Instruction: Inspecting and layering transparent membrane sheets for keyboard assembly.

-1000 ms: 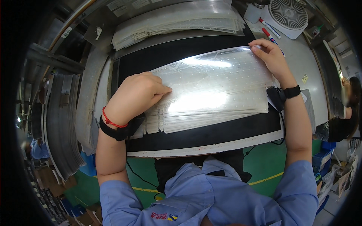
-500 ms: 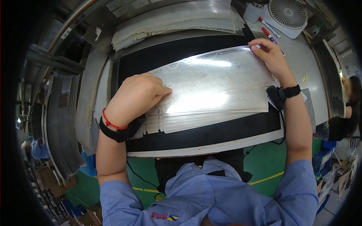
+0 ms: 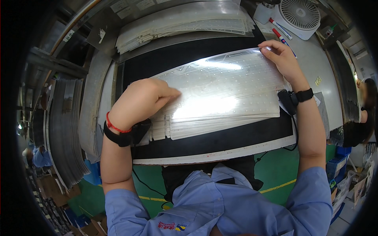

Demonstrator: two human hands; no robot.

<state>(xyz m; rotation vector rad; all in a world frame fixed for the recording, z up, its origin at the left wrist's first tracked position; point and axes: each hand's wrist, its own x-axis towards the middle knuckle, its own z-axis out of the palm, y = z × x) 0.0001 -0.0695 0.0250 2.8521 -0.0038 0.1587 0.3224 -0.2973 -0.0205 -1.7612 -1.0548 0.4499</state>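
Observation:
A stack of shiny translucent sheets (image 3: 220,120) with rows of small dots lies on the black mat (image 3: 244,135) in front of me. The top sheet (image 3: 236,76) has its far edge raised and bowed, with bright light glaring off it. My right hand (image 3: 281,59) pinches that sheet at its far right corner between thumb and fingers. Over the left part of the stack, my left hand (image 3: 147,96) is curled, thumb and forefinger pressed together against the sheet's surface. Its fingertips are slightly smeared, and whatever they may grip is too small to tell.
Another pile of translucent sheets (image 3: 185,23) lies at the back. A white fan (image 3: 301,15), markers (image 3: 280,37) and a bottle (image 3: 264,12) stand at the back right. Stacked grey sheets (image 3: 67,126) are on the left. Cables hang from both wrist straps.
My left hand has shifted slightly, its fingertips moving a little right along the sheet. My right hand keeps its pinch on the corner.

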